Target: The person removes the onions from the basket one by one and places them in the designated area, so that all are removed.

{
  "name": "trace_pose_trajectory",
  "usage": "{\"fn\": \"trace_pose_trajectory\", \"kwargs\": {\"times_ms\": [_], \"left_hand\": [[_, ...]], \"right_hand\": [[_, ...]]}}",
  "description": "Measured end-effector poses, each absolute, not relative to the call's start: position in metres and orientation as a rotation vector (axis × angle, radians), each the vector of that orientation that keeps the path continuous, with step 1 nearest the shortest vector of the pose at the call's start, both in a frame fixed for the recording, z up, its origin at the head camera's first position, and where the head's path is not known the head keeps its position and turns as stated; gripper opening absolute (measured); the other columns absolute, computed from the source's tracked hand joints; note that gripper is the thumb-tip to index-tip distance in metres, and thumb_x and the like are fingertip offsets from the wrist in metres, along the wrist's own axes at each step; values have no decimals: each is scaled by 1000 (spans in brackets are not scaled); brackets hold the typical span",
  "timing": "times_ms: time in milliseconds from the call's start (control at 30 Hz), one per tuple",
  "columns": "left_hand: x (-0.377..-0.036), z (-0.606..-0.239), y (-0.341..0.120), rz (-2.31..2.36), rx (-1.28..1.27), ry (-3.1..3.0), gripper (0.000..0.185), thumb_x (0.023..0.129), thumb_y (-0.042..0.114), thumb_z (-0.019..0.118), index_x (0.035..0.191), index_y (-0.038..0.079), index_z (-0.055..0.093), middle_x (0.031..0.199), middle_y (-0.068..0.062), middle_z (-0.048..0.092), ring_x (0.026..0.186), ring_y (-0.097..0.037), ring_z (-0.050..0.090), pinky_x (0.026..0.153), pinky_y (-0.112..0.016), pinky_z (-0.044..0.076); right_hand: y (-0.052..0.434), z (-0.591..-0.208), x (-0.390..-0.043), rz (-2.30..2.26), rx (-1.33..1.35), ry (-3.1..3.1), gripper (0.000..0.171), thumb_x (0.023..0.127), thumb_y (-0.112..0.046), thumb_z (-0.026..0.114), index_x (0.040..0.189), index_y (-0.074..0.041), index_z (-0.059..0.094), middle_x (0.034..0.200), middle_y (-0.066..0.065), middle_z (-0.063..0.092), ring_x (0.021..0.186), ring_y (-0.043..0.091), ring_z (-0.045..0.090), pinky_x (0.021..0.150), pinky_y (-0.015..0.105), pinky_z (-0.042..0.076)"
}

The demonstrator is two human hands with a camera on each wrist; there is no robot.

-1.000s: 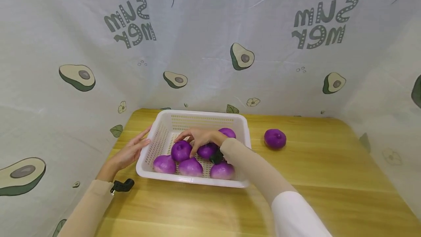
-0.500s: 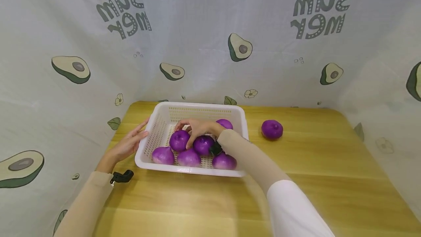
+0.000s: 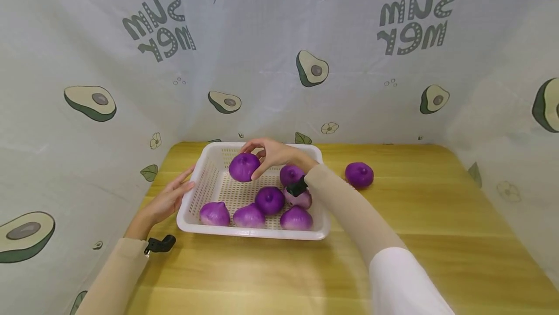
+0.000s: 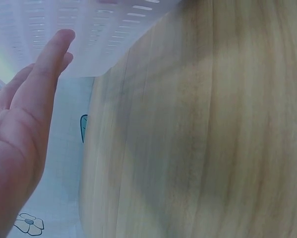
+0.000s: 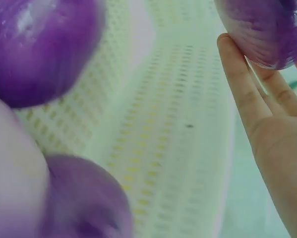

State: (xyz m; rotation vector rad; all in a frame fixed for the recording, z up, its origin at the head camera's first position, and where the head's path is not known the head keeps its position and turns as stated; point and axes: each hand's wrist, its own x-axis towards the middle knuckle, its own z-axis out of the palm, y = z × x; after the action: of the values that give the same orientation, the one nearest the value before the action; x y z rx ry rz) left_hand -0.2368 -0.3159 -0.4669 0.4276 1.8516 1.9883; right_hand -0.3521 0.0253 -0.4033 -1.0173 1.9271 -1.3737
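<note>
the right hand has its fingers and thumb curled round a purple onion, holding it up above the far half of the white basket, clear of the basket floor. in the right wrist view that same onion sits at the fingertips, with the perforated basket floor below it. five more purple onions lie inside the basket: three in a row along its near wall, one darker one just behind the middle of that row, and one toward the basket's right wall, next to the right wrist. a paler one is partly hidden under the black wrist mount, so how it lies cannot be told. the left hand rests flat against the basket's left outer wall, fingers straight and relaxed, gripping nothing; the left wrist view shows those straight fingers laid by the basket wall. a lone purple onion sits on the wooden surface to the right of the basket, well apart from it. an avocado-print cloth hangs behind the basket.
</note>
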Motion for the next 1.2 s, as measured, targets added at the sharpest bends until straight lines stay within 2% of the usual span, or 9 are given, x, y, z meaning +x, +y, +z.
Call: {"fn": "trace_pose_trajectory", "kwargs": {"times_ms": [400,667,967,1200], "left_hand": [[-235,-470,-310,1962,391,1883,63,110,14,37,161,15,3,142,-16,42,116,-18,60,92,-40,53],[-231,-467,-313,1951,373,1896,64,110,16,38,161,15,1,144,-24,39,115,-17,61,92,-40,53],[-237,-466,-316,1931,383,1931,63,110,18,37,161,16,1,146,-31,33,113,-18,62,90,-41,54],[-240,-465,-319,1930,391,1918,61,111,18,35,162,18,2,142,-19,41,116,-18,61,92,-40,53]], "right_hand": [[107,-368,-342,-1595,-977,1997,73,69,2,89,133,0,54,129,18,55,111,33,63,96,45,51],[177,-357,-326,-1659,-829,2104,73,71,5,87,135,-1,52,133,19,50,115,32,61,93,40,53],[248,-379,-301,-1636,-698,2194,72,75,10,82,136,4,45,139,20,43,116,25,61,91,37,54],[276,-411,-276,-1623,-545,2227,76,74,6,85,138,3,44,143,20,40,116,18,60,90,37,54]]}}
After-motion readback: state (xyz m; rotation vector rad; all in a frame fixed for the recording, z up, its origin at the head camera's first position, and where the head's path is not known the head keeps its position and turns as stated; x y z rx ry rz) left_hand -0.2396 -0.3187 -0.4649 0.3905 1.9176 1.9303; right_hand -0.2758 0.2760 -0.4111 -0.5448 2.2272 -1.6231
